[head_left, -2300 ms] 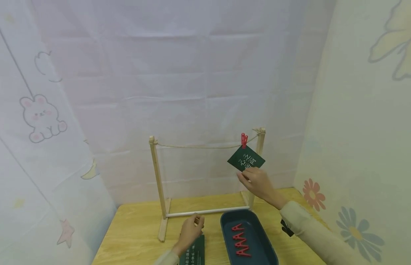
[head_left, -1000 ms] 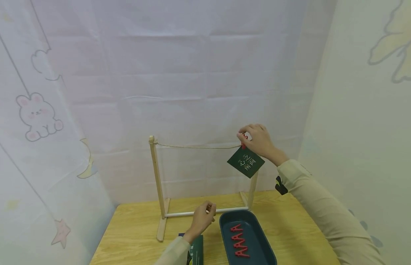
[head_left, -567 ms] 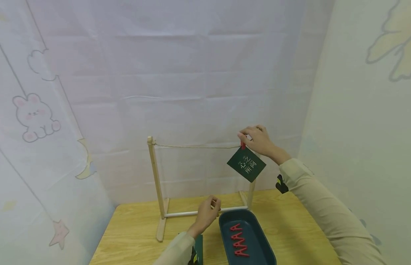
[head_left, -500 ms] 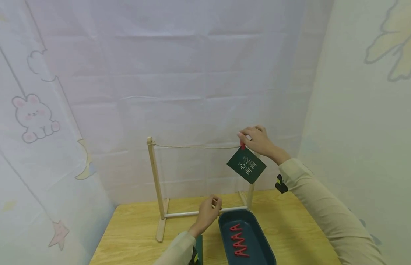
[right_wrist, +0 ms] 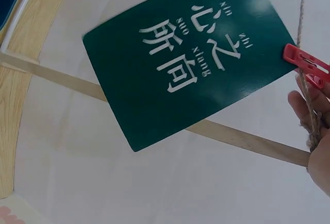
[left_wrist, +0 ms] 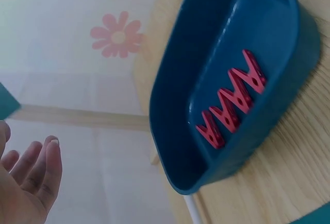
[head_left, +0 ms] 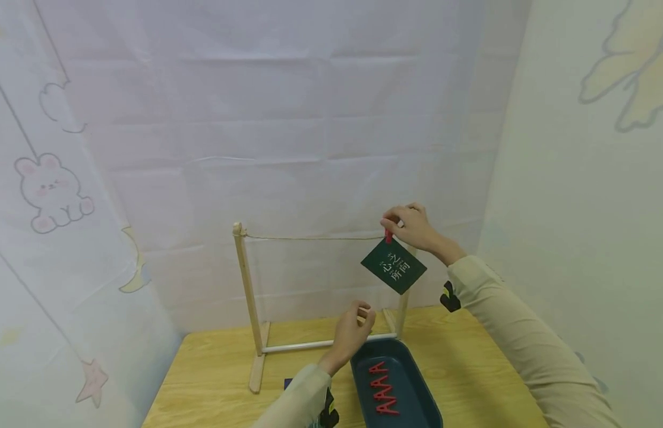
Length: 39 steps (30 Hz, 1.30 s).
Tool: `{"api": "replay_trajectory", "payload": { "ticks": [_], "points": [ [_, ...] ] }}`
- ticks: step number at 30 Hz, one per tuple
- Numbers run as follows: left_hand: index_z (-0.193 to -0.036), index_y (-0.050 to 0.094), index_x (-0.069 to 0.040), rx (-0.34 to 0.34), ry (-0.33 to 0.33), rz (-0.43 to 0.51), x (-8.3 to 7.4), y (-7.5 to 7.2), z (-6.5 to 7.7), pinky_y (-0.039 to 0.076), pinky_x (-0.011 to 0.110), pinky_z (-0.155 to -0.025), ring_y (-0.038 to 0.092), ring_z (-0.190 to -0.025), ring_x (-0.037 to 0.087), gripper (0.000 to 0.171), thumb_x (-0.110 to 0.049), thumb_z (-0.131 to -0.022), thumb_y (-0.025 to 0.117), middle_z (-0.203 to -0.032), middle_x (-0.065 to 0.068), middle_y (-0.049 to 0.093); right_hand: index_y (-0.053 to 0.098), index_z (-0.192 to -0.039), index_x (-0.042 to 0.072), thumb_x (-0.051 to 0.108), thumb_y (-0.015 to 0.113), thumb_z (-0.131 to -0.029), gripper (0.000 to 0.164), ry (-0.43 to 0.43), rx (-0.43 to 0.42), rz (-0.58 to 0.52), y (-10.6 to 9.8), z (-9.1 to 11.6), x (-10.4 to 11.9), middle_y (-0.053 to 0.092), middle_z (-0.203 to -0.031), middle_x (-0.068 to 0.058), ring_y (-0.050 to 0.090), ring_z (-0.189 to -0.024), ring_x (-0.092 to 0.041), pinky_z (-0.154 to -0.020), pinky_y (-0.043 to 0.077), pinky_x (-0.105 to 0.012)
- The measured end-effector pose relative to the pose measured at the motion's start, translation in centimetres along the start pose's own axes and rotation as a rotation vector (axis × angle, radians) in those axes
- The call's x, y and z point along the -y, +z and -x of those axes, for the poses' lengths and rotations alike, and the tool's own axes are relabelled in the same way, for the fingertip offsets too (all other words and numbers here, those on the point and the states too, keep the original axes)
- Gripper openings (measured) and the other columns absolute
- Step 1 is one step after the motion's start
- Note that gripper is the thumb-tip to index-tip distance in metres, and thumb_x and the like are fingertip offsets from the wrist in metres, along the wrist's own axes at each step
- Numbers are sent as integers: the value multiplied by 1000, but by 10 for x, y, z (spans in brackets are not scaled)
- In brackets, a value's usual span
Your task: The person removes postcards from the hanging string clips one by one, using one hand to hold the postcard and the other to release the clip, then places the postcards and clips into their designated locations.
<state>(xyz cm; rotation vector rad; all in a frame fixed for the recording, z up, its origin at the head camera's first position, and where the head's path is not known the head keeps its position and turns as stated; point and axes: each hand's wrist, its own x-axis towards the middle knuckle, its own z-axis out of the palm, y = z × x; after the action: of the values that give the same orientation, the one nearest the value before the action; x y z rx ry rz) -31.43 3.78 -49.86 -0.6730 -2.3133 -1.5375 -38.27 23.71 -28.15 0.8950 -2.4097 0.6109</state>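
Observation:
A dark green card (head_left: 394,266) with white characters hangs by one corner from the rope (head_left: 315,239), near its right end. The red clothespin (right_wrist: 304,62) clips that corner at the rope. My right hand (head_left: 414,229) pinches the clothespin's upper end between thumb and fingers. Lower down, my left hand (head_left: 354,331) hovers over the far end of a dark blue tray (head_left: 411,389); its fingers are loosely bent and hold nothing. Several red clothespins (left_wrist: 237,98) lie in a row in the tray.
The rope is strung between two wooden posts (head_left: 248,291), joined low down by a white rod (head_left: 296,346). Under my left sleeve, mostly hidden, a dark blue corner (head_left: 287,383) shows on the wooden table (head_left: 214,368). Printed cloth walls surround the table.
My right hand has gone from the card's lower part up to the clothespin and now pinches it. The left hand has moved up and rightward, from above the green cards to the tray.

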Motion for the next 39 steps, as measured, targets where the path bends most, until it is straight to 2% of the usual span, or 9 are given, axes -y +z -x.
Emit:
{"api": "replay_trajectory", "payload": {
  "ticks": [4, 9, 14, 19, 25, 28, 31, 36, 39],
  "points": [
    [-115, 59, -8, -31, 24, -58, -7, 9, -7, 49, 18, -52, 61, -60, 2, 22, -24, -100, 60, -91, 4, 68, 67, -106, -2, 12, 60, -100, 18, 8, 13, -33, -4, 1, 0, 70, -91, -11, 62, -88, -32, -107, 20, -59],
    [-119, 59, -5, -72, 50, -75, -23, 16, -15, 53, 23, -61, 63, -67, 7, 26, -23, -100, 59, -97, 5, 69, 67, -106, -1, 14, 60, -100, 18, 37, 39, -75, -7, 1, 1, 70, -88, -8, 62, -88, -30, -107, 20, -56],
    [-129, 54, 0, -99, 26, -41, -38, 19, -21, 55, 26, -66, 67, -73, 13, 36, -22, -101, 58, -108, 10, 68, 67, -105, -1, 13, 60, -100, 17, 52, 50, -121, -8, 0, 2, 70, -85, -7, 62, -87, -29, -104, 21, -55],
    [-136, 49, 5, -110, 11, 1, -46, 20, -26, 55, 25, -64, 69, -71, 13, 42, -20, -103, 55, -114, 15, 68, 67, -105, -2, 12, 60, -100, 17, 56, 56, -143, -11, -1, 4, 70, -85, -7, 63, -85, -29, -104, 22, -56],
    [-132, 50, 5, -122, 37, 74, -50, 21, -28, 53, 22, -57, 72, -71, 22, 35, -14, -103, 54, -109, 16, 69, 67, -106, -2, 13, 60, -99, 18, 67, 65, -161, -12, 0, 5, 70, -85, -7, 63, -85, -28, -105, 22, -55],
    [-129, 51, 1, -140, 18, 150, -53, 24, -30, 53, 21, -53, 71, -72, 28, 29, -14, -104, 52, -103, 15, 70, 67, -107, -2, 15, 61, -100, 19, 82, 69, -169, -12, 1, 6, 70, -86, -6, 62, -85, -27, -106, 21, -55],
    [-121, 52, -2, -163, 1, 203, -56, 26, -32, 53, 20, -51, 70, -69, 25, 21, -16, -105, 52, -97, 14, 70, 67, -107, -1, 17, 61, -100, 20, 107, 77, -183, -13, 1, 8, 70, -86, -6, 61, -86, -27, -104, 24, -56],
    [-108, 54, -2, -219, 28, 217, -58, 27, -34, 55, 21, -56, 70, -70, 24, 12, -13, -104, 53, -91, 11, 68, 67, -107, -2, 17, 61, -100, 21, 124, 87, -216, -13, 2, 9, 70, -83, -5, 61, -87, -27, -103, 26, -60],
    [-106, 55, 0, -248, 64, 208, -58, 27, -35, 57, 23, -62, 71, -72, 27, 11, -10, -103, 54, -89, 12, 68, 67, -106, -1, 17, 61, -100, 20, 124, 88, -218, -13, 1, 9, 70, -81, -4, 61, -86, -26, -106, 20, -60]
  ]
}}
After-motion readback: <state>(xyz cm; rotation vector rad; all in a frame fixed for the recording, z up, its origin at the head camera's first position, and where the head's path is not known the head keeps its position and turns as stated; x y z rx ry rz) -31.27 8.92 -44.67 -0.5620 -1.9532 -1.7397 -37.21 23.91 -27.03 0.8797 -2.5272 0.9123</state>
